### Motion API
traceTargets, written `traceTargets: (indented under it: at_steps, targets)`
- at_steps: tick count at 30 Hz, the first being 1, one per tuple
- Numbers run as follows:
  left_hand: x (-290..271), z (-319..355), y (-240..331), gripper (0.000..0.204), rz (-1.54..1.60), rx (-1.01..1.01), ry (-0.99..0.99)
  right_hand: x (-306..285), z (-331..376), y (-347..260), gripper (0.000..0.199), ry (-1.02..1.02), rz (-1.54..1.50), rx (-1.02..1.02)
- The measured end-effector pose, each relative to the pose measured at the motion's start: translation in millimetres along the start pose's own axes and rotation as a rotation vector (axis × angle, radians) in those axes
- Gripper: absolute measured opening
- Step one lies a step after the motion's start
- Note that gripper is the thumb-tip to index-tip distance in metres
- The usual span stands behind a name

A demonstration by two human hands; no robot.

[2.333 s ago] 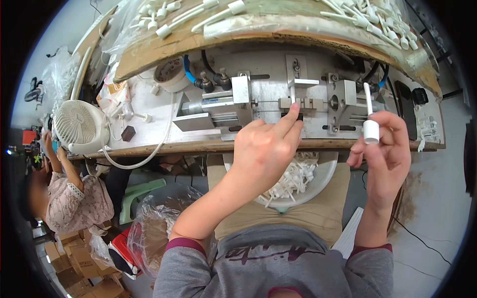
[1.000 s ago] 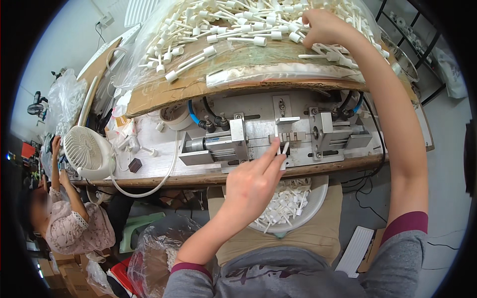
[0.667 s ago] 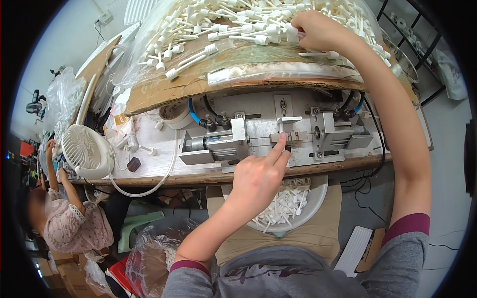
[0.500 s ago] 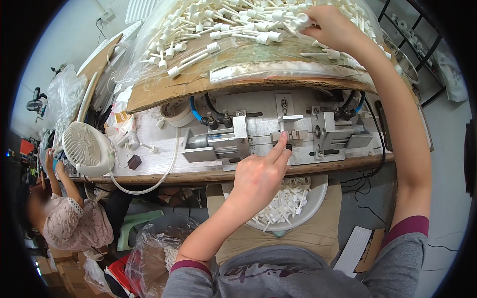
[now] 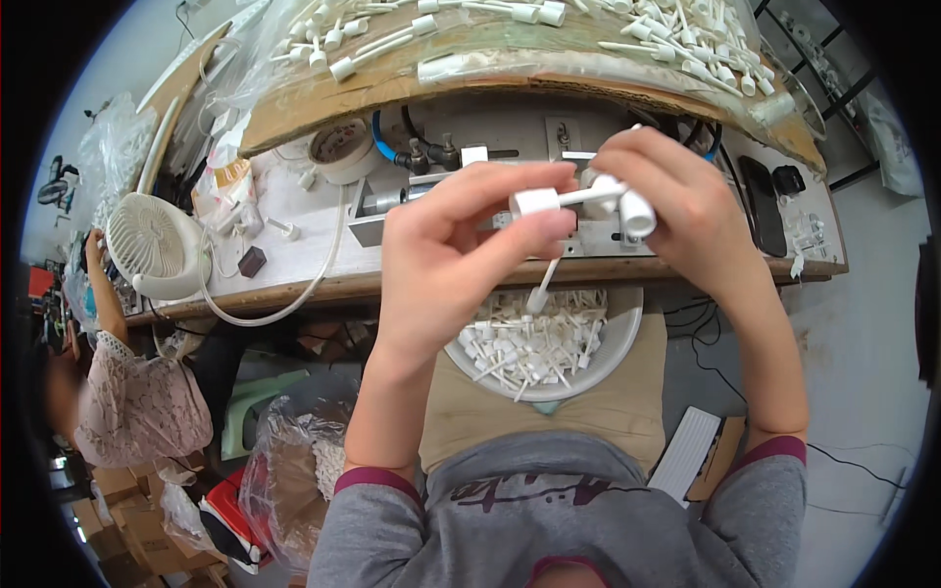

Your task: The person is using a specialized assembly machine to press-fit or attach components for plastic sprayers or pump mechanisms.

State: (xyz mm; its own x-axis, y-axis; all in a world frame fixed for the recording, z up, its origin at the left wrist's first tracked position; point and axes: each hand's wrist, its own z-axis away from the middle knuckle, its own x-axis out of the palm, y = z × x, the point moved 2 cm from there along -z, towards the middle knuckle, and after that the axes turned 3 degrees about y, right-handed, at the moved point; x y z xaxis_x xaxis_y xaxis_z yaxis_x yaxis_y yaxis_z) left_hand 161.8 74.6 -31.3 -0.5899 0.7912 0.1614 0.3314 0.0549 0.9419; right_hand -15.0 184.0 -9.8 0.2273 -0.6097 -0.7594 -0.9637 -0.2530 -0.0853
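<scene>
My left hand pinches the cup end of a white plastic cup-ended stick between thumb and forefinger. Its thin stem runs across to my right hand, whose fingers are closed around several more such sticks. Both hands are over the metal clamping fixture, hiding most of its middle. Below them another cup-ended stick slants downward; I cannot tell whether it is held or loose. Beneath the bench edge, a white basin on my lap holds many similar white pieces.
A cardboard sheet bearing a pile of white sticks spans the bench's back. On the left are a tape roll, a white fan and a clear hose. A phone lies right. Another person sits far left.
My right hand has come from the pile to the front of the bench with several sticks. My left hand has risen from the fixture and now grips one cup end. The view has shifted.
</scene>
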Motion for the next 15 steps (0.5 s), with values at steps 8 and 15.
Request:
traceTargets:
  at_steps: [8,15]
  targets:
    - [11.6,34.7,-42.7,0.041,-0.886,0.582,0.191,0.5,35.6,-0.1,0.040,0.263,-0.055,0.291]
    - [26.3,24.0,-90.5,0.031,-1.145,0.630,0.106,8.8,56.4,-17.0,0.044,0.362,-0.156,0.332]
